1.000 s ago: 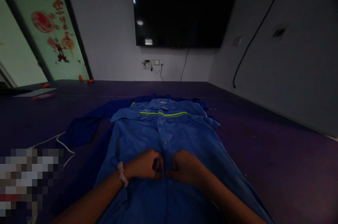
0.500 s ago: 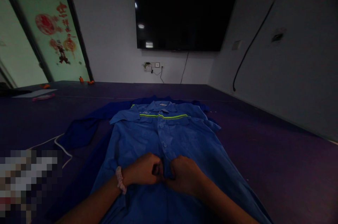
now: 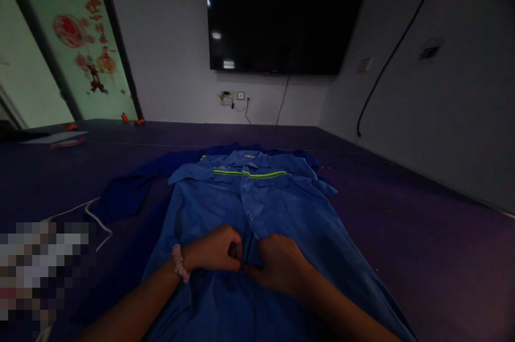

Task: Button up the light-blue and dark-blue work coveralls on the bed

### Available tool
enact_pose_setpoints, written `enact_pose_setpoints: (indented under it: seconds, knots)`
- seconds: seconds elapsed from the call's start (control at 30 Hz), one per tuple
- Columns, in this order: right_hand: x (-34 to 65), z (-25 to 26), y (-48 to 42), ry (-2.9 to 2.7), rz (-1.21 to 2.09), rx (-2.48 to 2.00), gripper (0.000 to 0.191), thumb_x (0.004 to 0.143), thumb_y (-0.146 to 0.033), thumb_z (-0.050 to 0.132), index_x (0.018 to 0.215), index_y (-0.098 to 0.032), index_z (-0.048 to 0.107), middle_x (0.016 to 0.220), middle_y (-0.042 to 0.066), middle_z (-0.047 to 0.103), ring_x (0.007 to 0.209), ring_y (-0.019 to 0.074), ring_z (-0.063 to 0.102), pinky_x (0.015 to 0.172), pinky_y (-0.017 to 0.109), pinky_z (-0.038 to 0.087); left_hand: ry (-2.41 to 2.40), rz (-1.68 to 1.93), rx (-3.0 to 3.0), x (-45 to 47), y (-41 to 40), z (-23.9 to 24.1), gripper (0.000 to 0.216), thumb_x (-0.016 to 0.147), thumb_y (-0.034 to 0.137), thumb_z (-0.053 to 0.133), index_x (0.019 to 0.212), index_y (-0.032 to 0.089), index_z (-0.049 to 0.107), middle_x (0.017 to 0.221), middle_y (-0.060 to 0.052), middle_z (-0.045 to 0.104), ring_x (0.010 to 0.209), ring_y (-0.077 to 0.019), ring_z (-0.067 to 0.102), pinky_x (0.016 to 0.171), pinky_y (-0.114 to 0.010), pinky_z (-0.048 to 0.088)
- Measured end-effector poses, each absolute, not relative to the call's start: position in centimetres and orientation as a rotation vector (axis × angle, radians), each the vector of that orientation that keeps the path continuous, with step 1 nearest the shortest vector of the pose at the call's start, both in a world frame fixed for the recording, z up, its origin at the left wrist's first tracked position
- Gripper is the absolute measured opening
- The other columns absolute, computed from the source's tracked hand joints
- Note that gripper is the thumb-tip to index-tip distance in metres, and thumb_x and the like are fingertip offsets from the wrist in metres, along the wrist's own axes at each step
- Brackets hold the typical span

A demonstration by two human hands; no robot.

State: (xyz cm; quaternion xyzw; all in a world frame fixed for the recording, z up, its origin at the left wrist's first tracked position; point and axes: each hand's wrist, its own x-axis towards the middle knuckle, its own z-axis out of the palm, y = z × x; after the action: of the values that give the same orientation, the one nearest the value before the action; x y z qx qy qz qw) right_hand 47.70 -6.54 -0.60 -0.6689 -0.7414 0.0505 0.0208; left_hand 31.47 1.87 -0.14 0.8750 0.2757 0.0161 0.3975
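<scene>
A blue short-sleeved work shirt [image 3: 298, 213] lies spread face up, collar away from me, with a yellow-green stripe across its chest. Its upper buttons run down the front placket. My left hand [image 3: 219, 248], with a pale scrunchie [image 3: 179, 263] on the wrist, pinches one front edge low on the placket. Close beside it, my right hand [image 3: 277, 262] grips the other edge, thumb pointing to the left. A dark gap shows in the placket between the hands. Any button at the fingertips is hidden. Under the shirt lies a darker blue long-sleeved garment [image 3: 129, 191].
The garments lie on a purple surface [image 3: 422, 240]. A white cord [image 3: 94, 217] trails at the left, beside a pixelated patch. Farther back are a pink item [image 3: 67, 143] and small orange objects [image 3: 139, 122]. A black television [image 3: 287, 14] hangs on the far wall; a black cable runs down the right wall.
Both hands have shifted slightly left and up in view, and a small gap has opened between them at the placket. The head view has tilted slightly downward.
</scene>
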Motion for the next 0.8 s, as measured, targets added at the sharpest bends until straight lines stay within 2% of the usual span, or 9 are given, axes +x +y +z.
enact_pose_setpoints:
  seconds: [0.1, 0.27, 0.43, 0.6, 0.7, 0.8]
  knots:
    - [47.7, -0.9, -6.4, -2.28, 0.167, -2.102, 0.035, 0.072, -0.045, 0.049, 0.078, -0.016, 0.067, 0.076, 0.01, 0.067, 0.07, 0.0235, 0.063, 0.057, 0.027, 0.042, 0.693, 0.039, 2.154, 31.5, 2.2, -0.5, 0.011, 0.06, 0.017, 0.057, 0.069, 0.013, 0.061, 0.06, 0.004, 0.056, 0.054, -0.0079, 0.048, 0.048, -0.017, 0.033]
    - [47.7, -1.1, -6.3, -2.27, 0.119, -2.12, 0.031, 0.07, -0.039, 0.049, 0.077, -0.015, 0.067, 0.074, 0.011, 0.067, 0.067, 0.0242, 0.062, 0.054, 0.027, 0.039, 0.664, 0.069, 2.1, 31.5, 2.4, -0.4, 0.011, 0.06, 0.018, 0.059, 0.069, 0.013, 0.062, 0.061, 0.004, 0.057, 0.056, -0.0076, 0.049, 0.05, -0.016, 0.035]
    - [47.9, -0.6, -6.3, -2.231, 0.239, -2.063, 0.017, 0.065, -0.027, 0.051, 0.067, -0.017, 0.064, 0.067, 0.006, 0.065, 0.06, 0.0176, 0.059, 0.048, 0.023, 0.031, 0.645, 0.118, 2.081, 31.7, 2.3, -0.5, 0.01, 0.061, 0.017, 0.059, 0.069, 0.013, 0.063, 0.061, 0.003, 0.059, 0.055, -0.0077, 0.05, 0.052, -0.017, 0.036]
    - [48.8, -0.8, -5.6, -2.016, 0.579, -1.805, 0.005, 0.059, -0.016, 0.052, 0.054, -0.015, 0.055, 0.049, -0.002, 0.052, 0.047, 0.009, 0.047, 0.043, 0.02, 0.026, 0.688, 0.219, 2.028, 32.1, 2.0, -1.1, 0.013, 0.062, 0.022, 0.062, 0.07, 0.012, 0.063, 0.065, 0.001, 0.061, 0.059, -0.0092, 0.052, 0.055, -0.019, 0.038]
    - [49.5, -1.0, -5.0, -1.806, 0.854, -1.661, 0.002, 0.056, -0.014, 0.054, 0.057, -0.015, 0.056, 0.047, -0.004, 0.049, 0.046, 0.0078, 0.046, 0.043, 0.018, 0.029, 0.677, 0.252, 1.92, 32.4, 1.6, -1.1, 0.015, 0.061, 0.023, 0.063, 0.071, 0.011, 0.062, 0.066, 0.0, 0.062, 0.059, -0.0101, 0.052, 0.056, -0.02, 0.039]
    - [50.0, -1.1, -4.6, -1.649, 1.084, -1.581, 0.011, 0.054, -0.013, 0.056, 0.064, -0.014, 0.059, 0.049, -0.006, 0.052, 0.045, 0.0073, 0.047, 0.043, 0.017, 0.032, 0.672, 0.299, 1.815, 32.5, 1.2, -0.9, 0.015, 0.061, 0.023, 0.062, 0.07, 0.011, 0.06, 0.06, 0.001, 0.059, 0.05, -0.0085, 0.049, 0.049, -0.02, 0.037]
